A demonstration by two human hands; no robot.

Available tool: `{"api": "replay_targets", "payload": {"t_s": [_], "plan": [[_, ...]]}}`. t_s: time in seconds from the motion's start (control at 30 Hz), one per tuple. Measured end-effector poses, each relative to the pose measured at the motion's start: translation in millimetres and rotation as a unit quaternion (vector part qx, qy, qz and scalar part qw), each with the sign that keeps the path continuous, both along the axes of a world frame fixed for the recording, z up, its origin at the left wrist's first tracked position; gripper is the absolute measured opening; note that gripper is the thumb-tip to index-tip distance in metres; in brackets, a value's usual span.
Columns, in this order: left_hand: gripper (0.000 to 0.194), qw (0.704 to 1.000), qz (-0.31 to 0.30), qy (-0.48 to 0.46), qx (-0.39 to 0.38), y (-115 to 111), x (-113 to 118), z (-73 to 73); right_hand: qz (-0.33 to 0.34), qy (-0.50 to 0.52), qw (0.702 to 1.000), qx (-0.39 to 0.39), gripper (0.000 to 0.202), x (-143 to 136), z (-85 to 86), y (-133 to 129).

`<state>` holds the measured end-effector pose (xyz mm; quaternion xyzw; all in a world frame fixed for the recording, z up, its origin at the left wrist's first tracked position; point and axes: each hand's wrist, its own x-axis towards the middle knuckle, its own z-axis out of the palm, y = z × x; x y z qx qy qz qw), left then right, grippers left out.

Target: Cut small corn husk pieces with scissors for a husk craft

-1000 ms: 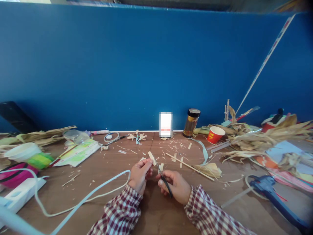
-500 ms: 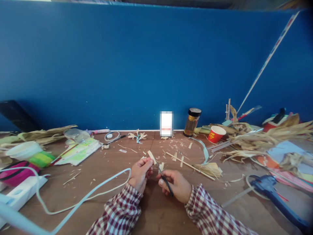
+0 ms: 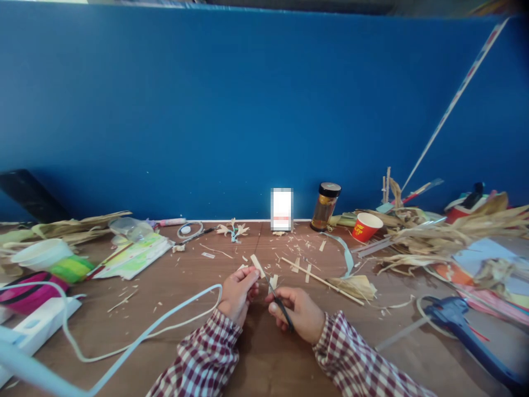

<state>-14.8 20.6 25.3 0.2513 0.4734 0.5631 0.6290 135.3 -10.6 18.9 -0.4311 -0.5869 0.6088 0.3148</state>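
My left hand (image 3: 240, 292) pinches a short, pale strip of corn husk (image 3: 257, 264) that sticks up past the fingertips. Black-handled scissors (image 3: 282, 312) are in my right hand (image 3: 301, 313), the fingers wrapped about the handles. Their blades point up and left and reach the lower edge of the strip by my left thumb. Whether the blades are parted is too small to tell. Small cut husk pieces (image 3: 296, 265) lie on the brown table beyond, near a thin stick (image 3: 322, 280) and a folded piece of husk (image 3: 355, 286).
A glue gun (image 3: 458, 322) lies at right, below a heap of dried husks (image 3: 450, 234). A lidded jar (image 3: 325, 207) and a red paper cup (image 3: 366, 227) stand at the back. White cable (image 3: 152, 325) loops at left beside a power strip (image 3: 39, 331). A small husk figure (image 3: 233, 231) stands behind.
The scissors have turned slightly in my right hand, with the blades tilting a little further left toward the strip. My left hand keeps its pinch almost unmoved.
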Motion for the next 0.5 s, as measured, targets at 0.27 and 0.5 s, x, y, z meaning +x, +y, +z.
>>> {"api": "replay_targets", "payload": {"t_s": [0.27, 0.5], "plan": [[0.020, 1.000, -0.008, -0.003, 0.001, -1.7, -0.4, 2.8, -0.007, 0.004, 1.000, 0.006, 0.035, 0.5, -6.6, 0.9], [0.018, 1.000, -0.008, -0.010, -0.010, -0.6, -0.9, 3.1, -0.012, -0.005, 1.000, 0.001, 0.035, 0.1, -7.4, 0.8]]}}
